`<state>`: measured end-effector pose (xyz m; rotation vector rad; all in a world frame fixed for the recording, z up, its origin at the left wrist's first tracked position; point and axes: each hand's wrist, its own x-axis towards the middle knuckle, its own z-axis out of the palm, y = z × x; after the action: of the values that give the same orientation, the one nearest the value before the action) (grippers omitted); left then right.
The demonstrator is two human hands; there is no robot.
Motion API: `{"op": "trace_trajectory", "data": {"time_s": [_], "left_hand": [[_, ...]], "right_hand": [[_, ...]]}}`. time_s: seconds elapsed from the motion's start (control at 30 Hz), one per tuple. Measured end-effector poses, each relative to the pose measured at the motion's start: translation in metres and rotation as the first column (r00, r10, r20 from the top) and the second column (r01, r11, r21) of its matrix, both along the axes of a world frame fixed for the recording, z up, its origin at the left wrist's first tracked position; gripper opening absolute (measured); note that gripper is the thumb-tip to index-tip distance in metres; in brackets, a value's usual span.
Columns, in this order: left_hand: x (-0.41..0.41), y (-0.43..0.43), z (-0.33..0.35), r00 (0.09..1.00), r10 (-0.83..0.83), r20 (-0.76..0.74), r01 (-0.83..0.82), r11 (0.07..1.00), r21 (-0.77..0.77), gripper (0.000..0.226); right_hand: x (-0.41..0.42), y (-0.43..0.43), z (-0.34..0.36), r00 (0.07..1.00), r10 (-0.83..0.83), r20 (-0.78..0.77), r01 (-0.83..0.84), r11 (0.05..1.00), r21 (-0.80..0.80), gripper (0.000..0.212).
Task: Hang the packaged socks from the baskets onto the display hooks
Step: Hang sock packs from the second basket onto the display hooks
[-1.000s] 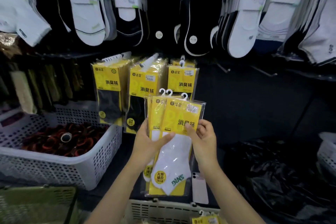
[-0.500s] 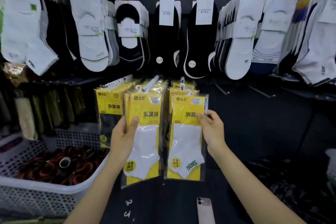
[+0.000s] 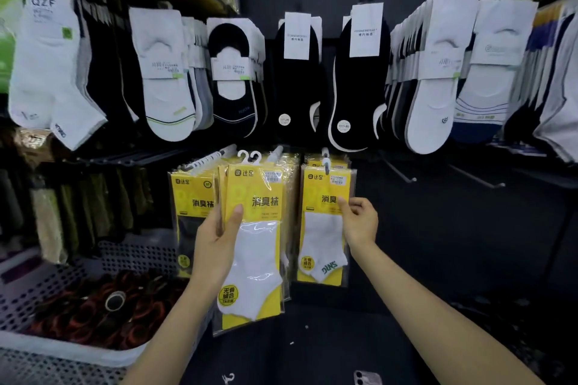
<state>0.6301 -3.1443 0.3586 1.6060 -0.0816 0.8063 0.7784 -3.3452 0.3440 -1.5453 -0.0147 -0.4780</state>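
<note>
Below sock racks (image 3: 431, 78), left grip (image 3: 215, 237) holds packs (image 3: 256, 191) upright; right grip (image 3: 359, 222) pinches hung pack (image 3: 322, 237)

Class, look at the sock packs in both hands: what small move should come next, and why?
Probably the right hand should release the hung pack and take one from the packs the left hand grips: that pack's white hanger looks hooked on, while the gripped packs' hangers sit free.
</note>
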Motion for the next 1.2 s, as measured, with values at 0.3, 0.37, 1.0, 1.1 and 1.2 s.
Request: {"op": "trace_trajectory", "data": {"time_s": [0.3, 0.37, 1.0, 1.1, 1.2], "left_hand": [[0.005, -0.010, -0.006, 0.996, -0.087, -0.011, 0.087, 0.996, -0.021, 0.032], [0.006, -0.013, -0.008, 0.993, -0.116, -0.025, 0.115, 0.992, -0.047, 0.031], [-0.001, -0.049, -0.003, 0.994, -0.098, -0.039, 0.099, 0.994, 0.044, 0.022], [-0.003, -0.041, 0.001, 0.996, -0.052, -0.067, 0.057, 0.996, 0.073, 0.021], [-0.002, -0.029, 0.002, 0.997, 0.007, -0.081, -0.001, 0.998, 0.069, 0.017]], "right_hand": [[0.021, -0.017, -0.013, 0.971, -0.192, -0.145, 0.200, 0.979, 0.046, 0.015], [0.004, -0.016, -0.012, 0.992, -0.106, -0.072, 0.111, 0.991, 0.071, 0.016], [-0.108, -0.009, 0.013, 0.912, 0.404, 0.066, -0.407, 0.877, 0.253, 0.013], [-0.100, -0.020, 0.014, 0.932, 0.354, 0.076, -0.360, 0.885, 0.294, 0.011], [-0.087, -0.026, 0.020, 0.944, 0.319, 0.080, -0.329, 0.907, 0.262, 0.007]]}}
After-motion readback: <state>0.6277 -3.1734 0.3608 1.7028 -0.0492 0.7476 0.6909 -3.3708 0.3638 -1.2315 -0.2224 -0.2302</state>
